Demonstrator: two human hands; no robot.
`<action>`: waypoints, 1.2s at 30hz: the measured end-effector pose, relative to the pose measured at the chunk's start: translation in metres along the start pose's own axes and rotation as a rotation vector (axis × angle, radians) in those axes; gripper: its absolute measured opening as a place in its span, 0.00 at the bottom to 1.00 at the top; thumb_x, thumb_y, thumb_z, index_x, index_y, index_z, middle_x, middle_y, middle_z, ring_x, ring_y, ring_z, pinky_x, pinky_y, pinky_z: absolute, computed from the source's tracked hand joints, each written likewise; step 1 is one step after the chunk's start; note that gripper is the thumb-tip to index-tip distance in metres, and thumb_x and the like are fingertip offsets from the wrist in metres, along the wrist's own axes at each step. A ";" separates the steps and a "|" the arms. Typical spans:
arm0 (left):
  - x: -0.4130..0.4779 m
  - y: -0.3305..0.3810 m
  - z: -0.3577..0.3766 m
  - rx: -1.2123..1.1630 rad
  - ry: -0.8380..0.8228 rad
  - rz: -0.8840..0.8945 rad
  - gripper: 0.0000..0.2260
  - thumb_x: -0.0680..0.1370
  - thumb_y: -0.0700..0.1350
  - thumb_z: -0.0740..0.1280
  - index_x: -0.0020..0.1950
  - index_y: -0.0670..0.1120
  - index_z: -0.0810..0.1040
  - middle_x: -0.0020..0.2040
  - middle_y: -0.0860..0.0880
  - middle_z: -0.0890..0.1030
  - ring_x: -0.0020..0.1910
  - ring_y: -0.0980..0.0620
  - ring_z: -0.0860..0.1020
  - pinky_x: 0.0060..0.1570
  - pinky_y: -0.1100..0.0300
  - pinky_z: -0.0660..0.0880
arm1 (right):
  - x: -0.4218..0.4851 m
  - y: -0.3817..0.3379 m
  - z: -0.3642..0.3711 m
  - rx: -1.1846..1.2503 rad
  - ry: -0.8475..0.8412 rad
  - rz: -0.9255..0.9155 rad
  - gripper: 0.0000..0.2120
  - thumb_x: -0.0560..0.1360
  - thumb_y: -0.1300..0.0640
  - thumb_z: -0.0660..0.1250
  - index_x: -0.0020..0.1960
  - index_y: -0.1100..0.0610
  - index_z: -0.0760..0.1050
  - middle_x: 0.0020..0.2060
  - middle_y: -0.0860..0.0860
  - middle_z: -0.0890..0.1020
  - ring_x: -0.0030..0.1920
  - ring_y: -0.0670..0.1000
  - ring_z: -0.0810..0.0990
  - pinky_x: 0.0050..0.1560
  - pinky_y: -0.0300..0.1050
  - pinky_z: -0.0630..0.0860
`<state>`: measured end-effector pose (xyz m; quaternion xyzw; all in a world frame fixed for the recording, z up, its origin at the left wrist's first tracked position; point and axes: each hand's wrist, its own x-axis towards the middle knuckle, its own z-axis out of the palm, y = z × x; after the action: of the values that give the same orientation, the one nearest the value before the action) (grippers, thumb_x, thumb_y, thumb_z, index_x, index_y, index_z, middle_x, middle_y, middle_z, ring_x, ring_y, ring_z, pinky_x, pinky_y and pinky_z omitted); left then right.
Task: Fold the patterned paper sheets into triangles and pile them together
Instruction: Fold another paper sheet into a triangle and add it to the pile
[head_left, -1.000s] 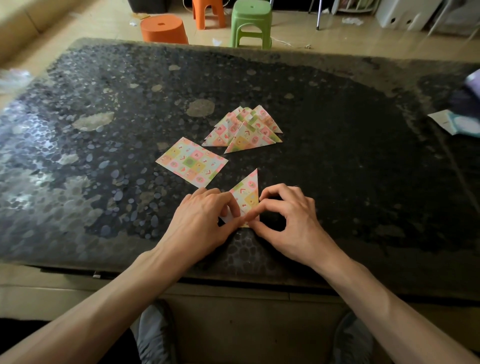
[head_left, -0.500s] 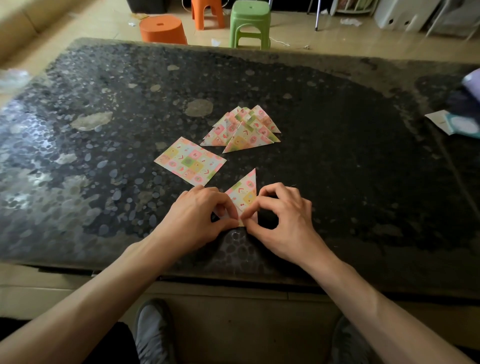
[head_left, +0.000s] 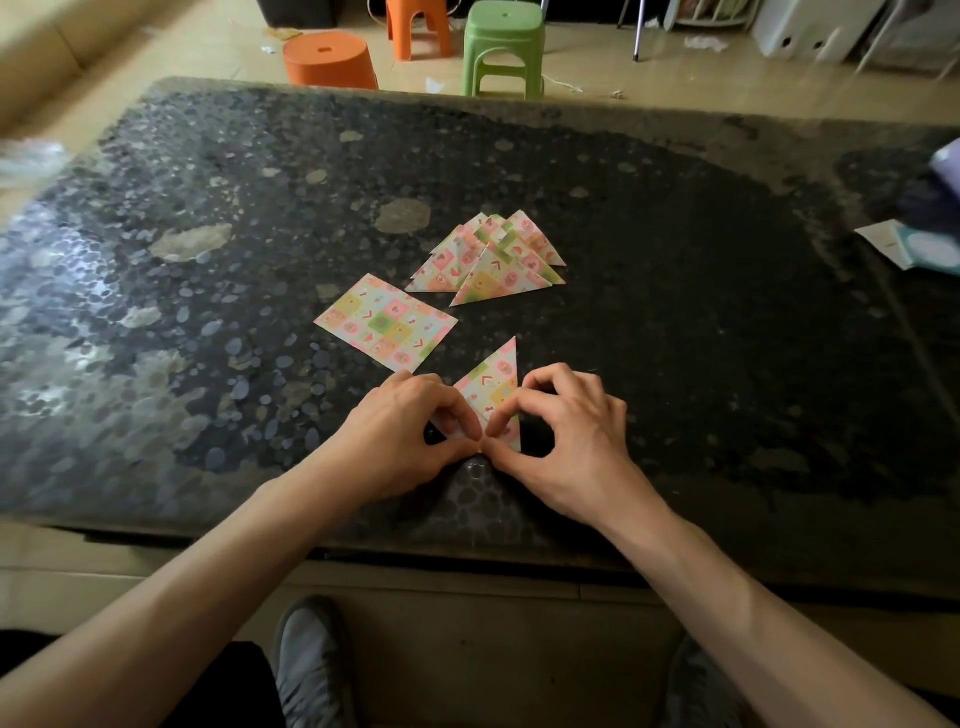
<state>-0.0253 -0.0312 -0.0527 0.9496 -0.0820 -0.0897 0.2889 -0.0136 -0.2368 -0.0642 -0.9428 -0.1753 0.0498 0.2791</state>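
Triangle (head_left: 492, 382) lies pinched between left hand (head_left: 408, 434) and right hand (head_left: 574, 431).

On the table (head_left: 727, 364), the left hand (head_left: 400, 436) and right hand (head_left: 571, 441) meet at lower centre, pinching a folded triangle (head_left: 491, 382). A flat sheet (head_left: 384, 322) lies just to its upper left. The pile of triangles (head_left: 493, 260) sits above, near centre. Stools (head_left: 504, 47) stand beyond the table, along the frame's top.

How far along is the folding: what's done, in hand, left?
Done: a pile of folded triangles lies past the hands. In hand: the left hand and right hand pinch the near edge of the current triangle. Left: the flat sheet is unfolded; both must join the pile.
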 end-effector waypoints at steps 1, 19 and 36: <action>0.000 0.000 -0.001 -0.007 -0.009 -0.004 0.03 0.75 0.55 0.75 0.46 0.59 0.83 0.45 0.58 0.79 0.52 0.55 0.75 0.56 0.50 0.76 | 0.001 -0.001 -0.001 -0.002 -0.007 0.007 0.10 0.72 0.35 0.73 0.47 0.39 0.80 0.56 0.37 0.68 0.64 0.41 0.60 0.60 0.44 0.53; 0.002 -0.001 -0.003 -0.032 -0.048 0.000 0.05 0.75 0.49 0.75 0.48 0.59 0.84 0.46 0.58 0.80 0.52 0.56 0.78 0.56 0.50 0.77 | 0.004 -0.005 0.008 -0.022 0.021 0.057 0.14 0.70 0.32 0.72 0.44 0.41 0.77 0.54 0.37 0.65 0.60 0.39 0.54 0.60 0.42 0.48; 0.001 -0.001 -0.005 -0.003 -0.045 0.014 0.05 0.75 0.53 0.75 0.49 0.58 0.83 0.47 0.58 0.79 0.52 0.58 0.76 0.56 0.53 0.76 | 0.012 -0.013 -0.010 -0.058 -0.132 0.105 0.13 0.70 0.32 0.74 0.45 0.40 0.79 0.56 0.38 0.66 0.66 0.44 0.60 0.61 0.44 0.52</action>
<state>-0.0235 -0.0277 -0.0497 0.9464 -0.0947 -0.1090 0.2889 -0.0043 -0.2276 -0.0492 -0.9530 -0.1452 0.1213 0.2366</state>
